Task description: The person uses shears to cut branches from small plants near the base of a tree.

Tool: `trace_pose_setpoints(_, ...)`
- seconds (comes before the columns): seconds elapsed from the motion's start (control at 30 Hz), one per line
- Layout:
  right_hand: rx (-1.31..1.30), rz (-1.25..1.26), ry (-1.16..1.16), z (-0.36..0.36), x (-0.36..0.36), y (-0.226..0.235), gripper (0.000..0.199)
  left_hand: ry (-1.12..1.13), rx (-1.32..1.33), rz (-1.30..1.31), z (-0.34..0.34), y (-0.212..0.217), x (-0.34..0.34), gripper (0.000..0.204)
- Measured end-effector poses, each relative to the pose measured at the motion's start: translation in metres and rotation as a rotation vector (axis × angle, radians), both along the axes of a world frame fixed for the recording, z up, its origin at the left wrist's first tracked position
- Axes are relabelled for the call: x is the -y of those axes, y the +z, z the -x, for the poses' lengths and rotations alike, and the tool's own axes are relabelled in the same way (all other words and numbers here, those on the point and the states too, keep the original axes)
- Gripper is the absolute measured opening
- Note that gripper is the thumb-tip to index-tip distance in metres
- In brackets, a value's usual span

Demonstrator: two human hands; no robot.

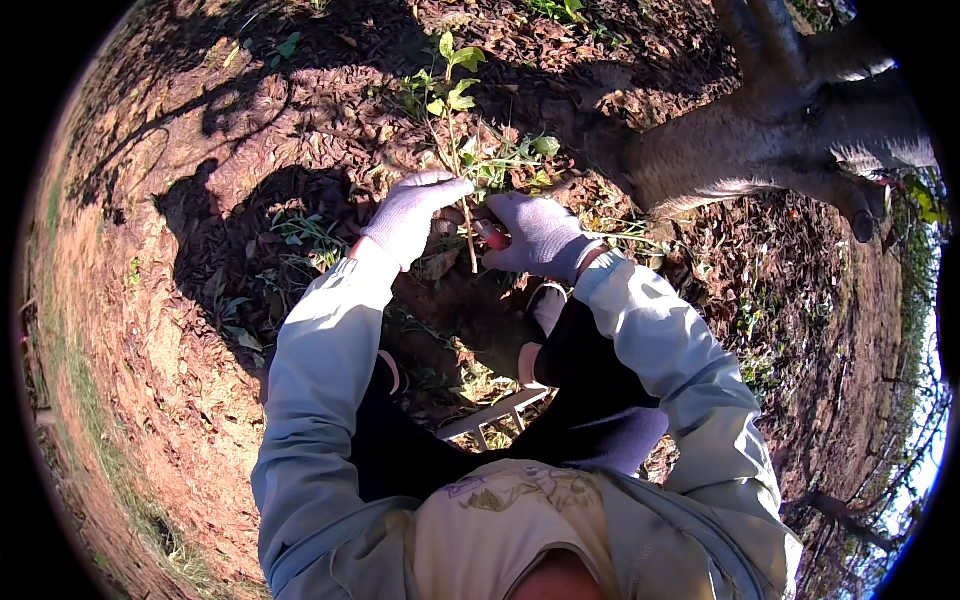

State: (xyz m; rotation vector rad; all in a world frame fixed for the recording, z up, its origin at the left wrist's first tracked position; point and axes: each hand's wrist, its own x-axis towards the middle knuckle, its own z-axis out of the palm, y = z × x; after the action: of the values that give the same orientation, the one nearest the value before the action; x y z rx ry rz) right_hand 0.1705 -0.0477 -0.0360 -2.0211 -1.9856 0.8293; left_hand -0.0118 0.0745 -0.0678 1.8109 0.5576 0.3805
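Both hands wear pale knitted gloves. A thin cut-looking stem with green leaves near its far end, a leafy twig [455, 135], stands out over the ground in front of me. My left hand [412, 215] pinches it between thumb and fingers, and its bare lower end pokes out toward me. Just right of that end is my right hand [545, 235], its fingers curled. Something small and reddish shows between its thumb and forefinger; I cannot make out what it is. Loose green weeds [515, 155] lie beyond the hands.
A thick, forked tree trunk [710, 150] rises close by on the right. Dry brown leaves [330, 110] cover the soil, with green tufts [300, 228] at the left. Below me is a low slatted seat [495, 412] between my legs. Bare earth [200, 400] stretches left.
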Motion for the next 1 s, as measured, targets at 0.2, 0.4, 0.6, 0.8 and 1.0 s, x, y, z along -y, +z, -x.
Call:
trace_pose_setpoints(0.2, 0.064, -0.060, -0.025, 0.008, 0.000, 0.008, 0.054, -0.048, -0.047, -0.467, 0.001, -0.003, -0.006, 0.040)
trace_pose_setpoints(0.4, 0.125, 0.054, -0.034, 0.008, -0.005, 0.024, 0.061, 0.017, -0.036, -0.593, -0.002, -0.012, -0.009, 0.036)
trace_pose_setpoints(0.6, 0.212, 0.008, -0.002, 0.000, 0.004, 0.028, 0.072, 0.094, 0.008, -0.169, -0.005, -0.008, -0.005, 0.035)
trace_pose_setpoints(0.8, 0.314, 0.021, -0.170, -0.022, 0.004, 0.025, 0.042, 0.291, 0.127, 0.260, -0.002, -0.002, -0.008, 0.012)
trace_pose_setpoints(1.0, -0.405, -0.072, -0.353, -0.048, -0.008, 0.009, 0.048, 0.301, -0.045, 0.594, -0.005, 0.021, 0.001, 0.013)
